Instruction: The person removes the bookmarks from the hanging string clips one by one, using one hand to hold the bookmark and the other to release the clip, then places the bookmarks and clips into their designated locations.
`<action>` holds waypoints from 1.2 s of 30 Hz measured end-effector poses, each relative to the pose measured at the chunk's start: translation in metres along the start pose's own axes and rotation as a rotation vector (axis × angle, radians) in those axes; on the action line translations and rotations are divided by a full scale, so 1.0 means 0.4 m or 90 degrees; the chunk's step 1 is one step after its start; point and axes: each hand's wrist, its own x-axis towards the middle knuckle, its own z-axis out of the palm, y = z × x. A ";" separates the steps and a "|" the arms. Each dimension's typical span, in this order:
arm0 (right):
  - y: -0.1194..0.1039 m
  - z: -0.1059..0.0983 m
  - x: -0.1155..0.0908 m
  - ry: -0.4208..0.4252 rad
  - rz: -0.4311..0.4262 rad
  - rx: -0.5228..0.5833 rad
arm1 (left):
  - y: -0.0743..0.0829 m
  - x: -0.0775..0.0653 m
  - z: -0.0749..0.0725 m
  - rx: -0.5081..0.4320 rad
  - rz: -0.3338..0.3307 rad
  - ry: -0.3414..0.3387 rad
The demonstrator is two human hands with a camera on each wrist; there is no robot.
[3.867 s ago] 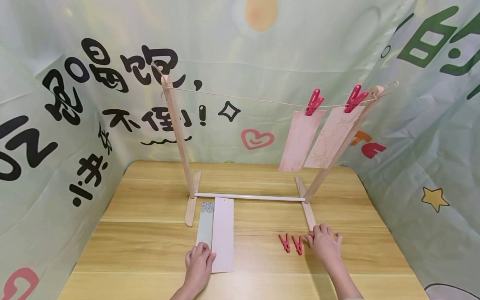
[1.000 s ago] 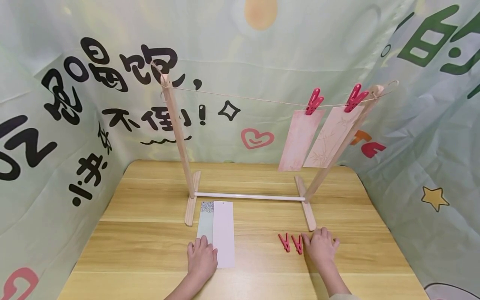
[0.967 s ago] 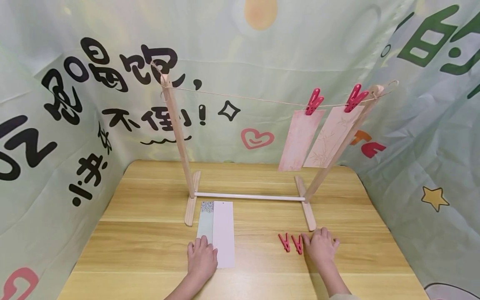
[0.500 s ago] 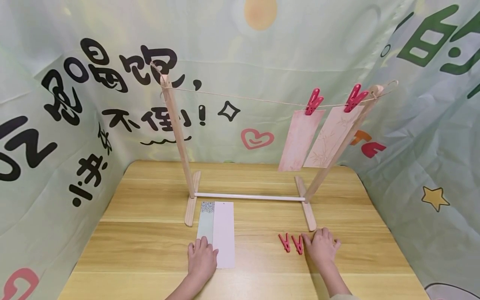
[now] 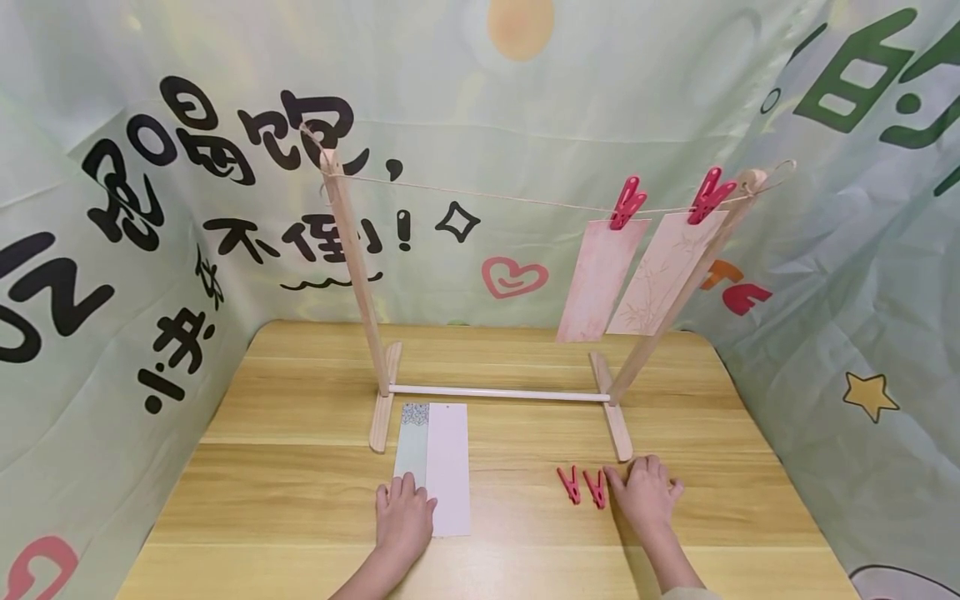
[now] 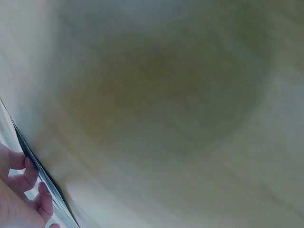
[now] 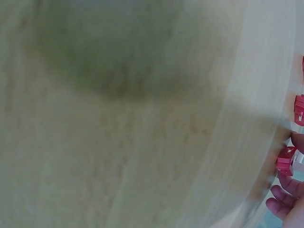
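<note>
In the head view, my left hand [image 5: 405, 518] rests over the lower part of a grey-green card [image 5: 410, 450] with a lacy patterned top. Its thumb side lies at the left edge of a long lilac card [image 5: 450, 475] with a small hole near the top. Loosely bent fingers touch the card edge in the left wrist view. My right hand [image 5: 647, 497] rests on the table, thumb spread, just right of two small red clothespins [image 5: 582, 487]. The right wrist view shows another red clothespin [image 7: 286, 161] between thumb and index finger, with a gap at the thumb; the hand hides it from above.
A wooden frame [image 5: 356, 275] with a white crossbar [image 5: 498, 392] stands behind the cards. From its string [image 5: 480, 194] hang two pink cards [image 5: 603, 279], each held by a red clothespin [image 5: 628, 204]. Printed cloth [image 5: 420, 83] surrounds the wooden table [image 5: 300, 475].
Since the oldest frame, the left hand has settled flatter and the lilac card has shifted slightly towards the person. The right thumb has spread out. Within the last second both hands stay still.
</note>
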 end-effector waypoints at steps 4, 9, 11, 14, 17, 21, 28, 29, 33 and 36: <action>-0.001 0.000 0.000 0.005 -0.001 0.007 | 0.000 0.000 -0.001 0.009 0.007 -0.003; -0.002 0.000 -0.002 0.009 -0.004 0.009 | -0.001 0.001 -0.002 0.017 0.011 -0.006; -0.002 0.000 -0.003 0.013 -0.007 0.010 | -0.001 0.001 -0.004 0.019 0.011 -0.006; -0.003 -0.001 -0.004 0.019 -0.012 0.010 | 0.000 0.000 -0.005 0.023 0.011 -0.010; -0.003 0.000 -0.004 0.022 -0.017 0.007 | 0.001 0.000 -0.009 0.026 0.010 -0.019; -0.003 0.000 -0.005 0.019 -0.022 -0.001 | 0.002 -0.001 -0.013 0.027 0.011 -0.022; -0.005 -0.006 -0.005 -0.005 -0.020 -0.007 | 0.002 0.001 -0.013 0.030 0.009 -0.018; -0.005 -0.007 -0.005 -0.009 -0.019 -0.008 | 0.002 0.001 -0.013 0.031 0.009 -0.019; -0.005 -0.011 -0.003 -0.019 -0.019 -0.006 | 0.002 0.002 -0.013 0.036 0.008 -0.021; -0.007 -0.019 -0.001 -0.021 -0.018 0.002 | 0.001 0.003 -0.015 0.034 0.008 -0.022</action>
